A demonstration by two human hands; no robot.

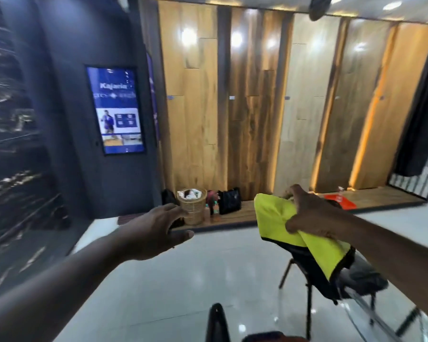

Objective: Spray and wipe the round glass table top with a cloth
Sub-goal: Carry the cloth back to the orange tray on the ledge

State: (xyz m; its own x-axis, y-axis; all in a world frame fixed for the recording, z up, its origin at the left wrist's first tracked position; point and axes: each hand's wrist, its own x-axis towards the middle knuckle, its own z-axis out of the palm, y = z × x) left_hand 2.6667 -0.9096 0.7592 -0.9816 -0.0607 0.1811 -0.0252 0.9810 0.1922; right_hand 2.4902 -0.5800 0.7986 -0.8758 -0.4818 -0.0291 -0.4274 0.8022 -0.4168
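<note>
1. Head view: L hand stretches fwd, fingers spread and relaxed, holding nothing.
2. R hand grips a yellow-green cloth, bunched in curled fingers; the rest hangs down, black-edged.
3. Lower right, blurred: prob. the glass table top, its curved rim just below the cloth's hanging corner, under the R forearm.
4. Behind: wicker basket by wood wall panels; lit screen at left.

We see both our arms bare along all that shows: the left forearm in the lower left of the frame, the right forearm at the right edge. Our left grip and right grip are bare hands, their edges softened by motion blur.
</note>
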